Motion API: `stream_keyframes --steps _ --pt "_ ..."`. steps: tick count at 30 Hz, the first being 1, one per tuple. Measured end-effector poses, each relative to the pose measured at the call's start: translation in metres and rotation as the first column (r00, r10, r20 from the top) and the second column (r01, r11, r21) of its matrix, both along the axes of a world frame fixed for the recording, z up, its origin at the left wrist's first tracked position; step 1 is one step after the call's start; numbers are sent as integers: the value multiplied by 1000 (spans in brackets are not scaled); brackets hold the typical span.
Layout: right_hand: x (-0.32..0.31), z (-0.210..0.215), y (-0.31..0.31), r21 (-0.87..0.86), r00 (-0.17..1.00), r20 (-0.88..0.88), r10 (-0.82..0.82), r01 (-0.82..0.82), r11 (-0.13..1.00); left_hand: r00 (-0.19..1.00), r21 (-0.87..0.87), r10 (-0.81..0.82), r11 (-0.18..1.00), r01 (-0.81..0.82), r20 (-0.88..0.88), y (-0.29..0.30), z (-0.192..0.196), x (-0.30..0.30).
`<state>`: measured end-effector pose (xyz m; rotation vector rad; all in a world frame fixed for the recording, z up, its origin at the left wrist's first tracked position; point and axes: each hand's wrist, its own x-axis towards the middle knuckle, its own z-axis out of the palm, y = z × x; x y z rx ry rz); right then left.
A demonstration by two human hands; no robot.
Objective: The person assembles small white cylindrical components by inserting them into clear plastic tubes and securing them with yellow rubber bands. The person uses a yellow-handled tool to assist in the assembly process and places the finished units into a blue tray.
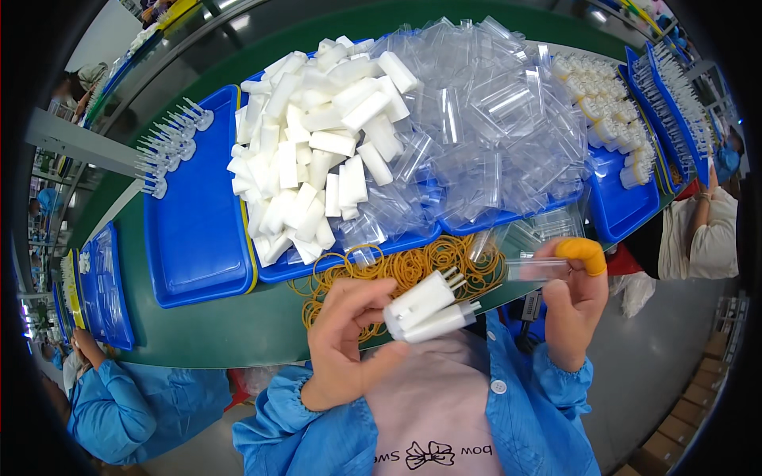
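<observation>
White plastic pieces (429, 311) sit clasped in left hand (343, 343) fingertips; right hand (573, 305) pinches a clear sleeve (536, 269).

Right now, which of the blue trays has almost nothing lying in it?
The blue tray left of the white-piece pile: only a few small brushes sit at its far-left corner, while the neighbouring trays are heaped with white pieces and clear sleeves.

rubber bands (413, 266) before trays (194, 238), tubes (317, 151) inside

Blue smock sleeves with elastic cuffs, white snap button near right grip (573, 305); yellow finger cot (582, 252) on it; pink apron below left grip (345, 337).
</observation>
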<state>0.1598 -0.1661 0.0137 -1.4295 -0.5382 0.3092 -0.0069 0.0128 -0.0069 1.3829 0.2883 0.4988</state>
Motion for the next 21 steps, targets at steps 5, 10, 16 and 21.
stream_keyframes --steps 5,10,16,21 --pt "-10 0 9 217 982 -183 51 -11 976 999 310 12 951 1 -42 -7 12 5" --pt "-18 -4 13 238 954 -237 185 -128 963 999 394 -19 918 30 -30 -5 15 5" --pt "-20 -2 14 210 957 -236 167 -117 971 997 436 -44 897 70 -69 -6 20 5" --pt "-20 -5 12 217 970 -177 165 -125 968 994 375 -103 920 112 -42 -8 14 6"
